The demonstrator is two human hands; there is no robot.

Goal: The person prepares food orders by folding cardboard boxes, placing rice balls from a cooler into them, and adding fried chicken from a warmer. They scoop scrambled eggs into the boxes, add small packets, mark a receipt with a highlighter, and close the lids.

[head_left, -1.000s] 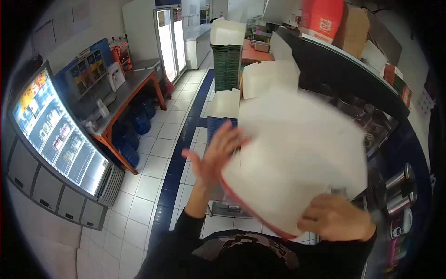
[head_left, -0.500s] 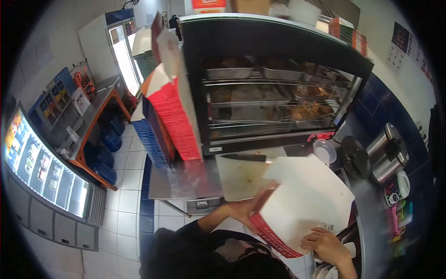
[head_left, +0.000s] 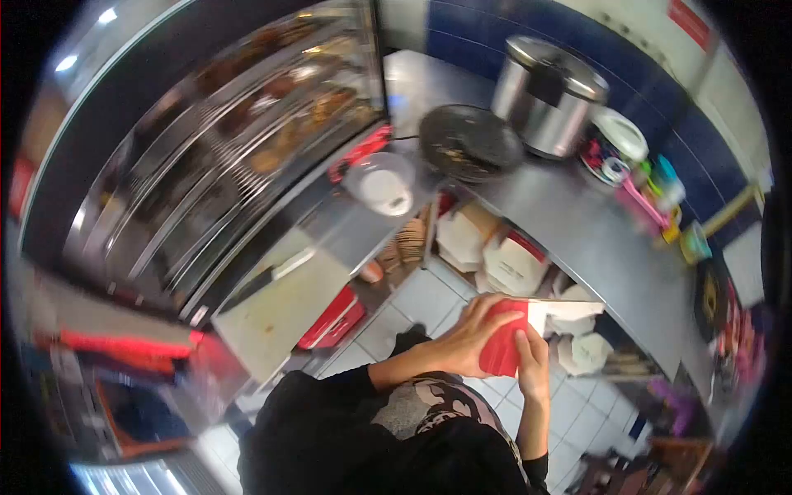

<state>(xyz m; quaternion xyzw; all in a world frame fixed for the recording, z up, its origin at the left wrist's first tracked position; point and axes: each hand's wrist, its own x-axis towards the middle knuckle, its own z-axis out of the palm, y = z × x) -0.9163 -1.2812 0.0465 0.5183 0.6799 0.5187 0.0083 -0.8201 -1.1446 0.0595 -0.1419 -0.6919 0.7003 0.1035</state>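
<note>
A red and white cardboard takeaway box (head_left: 503, 342) is held in front of my body, over the gap by the lower shelf. My left hand (head_left: 462, 342) grips its left side, with fingers spread across the red panel. On the right side, my right hand (head_left: 535, 367) is closed around it, its thumb against the red face. The white flaps point right, towards the shelf under the counter. Several folded white boxes (head_left: 513, 268) stand on that shelf just beyond my hands. The box's underside is hidden.
A glass food warmer (head_left: 239, 157) fills the left. Before it lies a cutting board (head_left: 285, 318) with a knife (head_left: 264, 276). A plastic bowl (head_left: 381, 183), a dark round pan (head_left: 470, 142) and a steel pot (head_left: 549, 95) stand along the steel counter (head_left: 569, 206).
My view has swung right and down towards the corner counter. The box, whose broad white inside faced me, is now turned with a red panel towards me. Both hands still hold it.
</note>
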